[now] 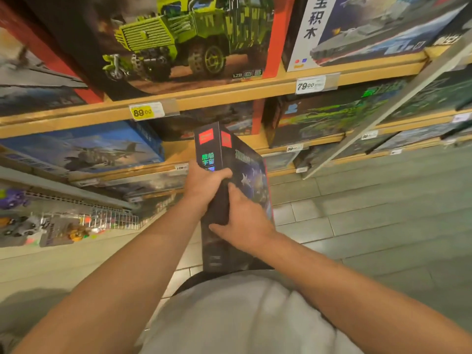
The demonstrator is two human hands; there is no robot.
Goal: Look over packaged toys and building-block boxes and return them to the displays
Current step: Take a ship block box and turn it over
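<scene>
Fingers [224,172] of the left hand [204,186] curl over the narrow side of a dark building-block box [245,175], thumb side toward the shelves, gripping it near its middle. The right hand [244,221] lies against the box's printed face lower down, its fingers wrapped round the near edge and the thumb stretched across the side panel, so both hands hold the one box. The box stands on end, tilted slightly away from the person, its lower end close to the grey shirt [237,315] and its upper end reaching toward the middle wooden shelf [178,149].

In the head view, the shelves are stocked with other sets: a green truck box [178,42] above a yellow 89.00 price tag [143,112], a blue aircraft box [89,149] to the left, a green-printed box [332,116] to the right. Just beyond the held box's top there seems to be a gap on the shelf between those two.

This looks like the inspection step, the side panel turned up for reading. Returning it probably calls for turning the box face-out, raising it and sliding it into that gap without knocking its neighbours.
</scene>
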